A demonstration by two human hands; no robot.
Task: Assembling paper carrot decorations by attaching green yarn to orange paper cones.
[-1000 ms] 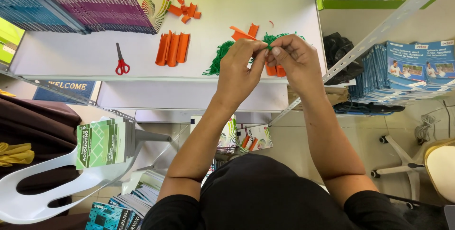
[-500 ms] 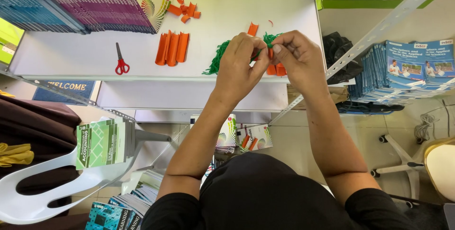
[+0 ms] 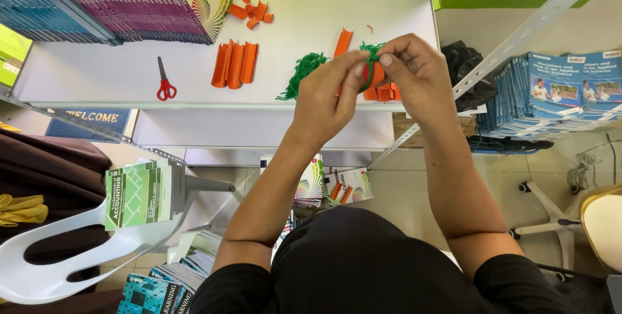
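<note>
1. Fingers of left hand (image 3: 324, 94) and right hand (image 3: 414, 71) pinch closed on an orange paper roll (image 3: 374, 74) with green shreds, above the white shelf (image 3: 129, 81).
2. Green shredded paper (image 3: 301, 71) lies just left of that roll.
3. Orange rolls (image 3: 234, 63) and red scissors (image 3: 163, 83) lie farther left.

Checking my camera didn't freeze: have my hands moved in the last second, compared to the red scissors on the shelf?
Yes. Both hands, left hand and right hand, rose slightly toward the shelf's far edge, while the red scissors stayed put.
</note>
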